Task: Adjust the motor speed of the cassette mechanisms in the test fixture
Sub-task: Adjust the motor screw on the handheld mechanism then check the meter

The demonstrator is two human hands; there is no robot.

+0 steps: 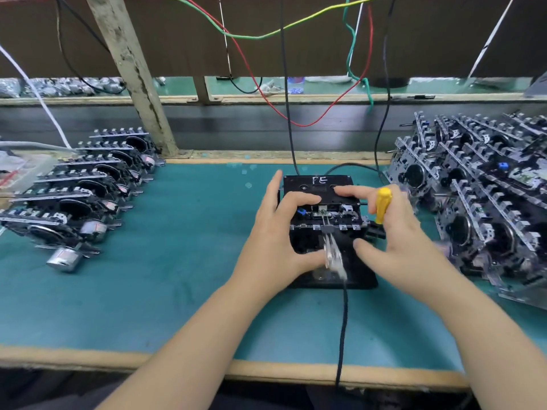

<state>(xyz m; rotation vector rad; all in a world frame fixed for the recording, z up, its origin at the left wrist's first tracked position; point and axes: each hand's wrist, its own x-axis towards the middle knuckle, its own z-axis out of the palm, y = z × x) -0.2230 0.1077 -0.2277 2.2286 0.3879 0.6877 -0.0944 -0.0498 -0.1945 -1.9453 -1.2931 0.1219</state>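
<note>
A black test fixture [349,273] sits at the middle of the green mat. A cassette mechanism [331,216] lies in it under a black cassette [319,184] marked in white. My left hand [275,232] grips the mechanism's left side, forefinger on the cassette, thumb at the front. My right hand [396,235] holds the right side the same way, with a yellow-handled screwdriver [382,204] tucked upright between its fingers. A metal clip [333,255] with a black cable hangs at the fixture's front.
A row of cassette mechanisms [80,196] with silver motors lies at the left. A large pile of mechanisms [485,196] fills the right side. Red, green and black wires [288,113] hang from above to the fixture. The bench's wooden edge [266,371] runs along the front.
</note>
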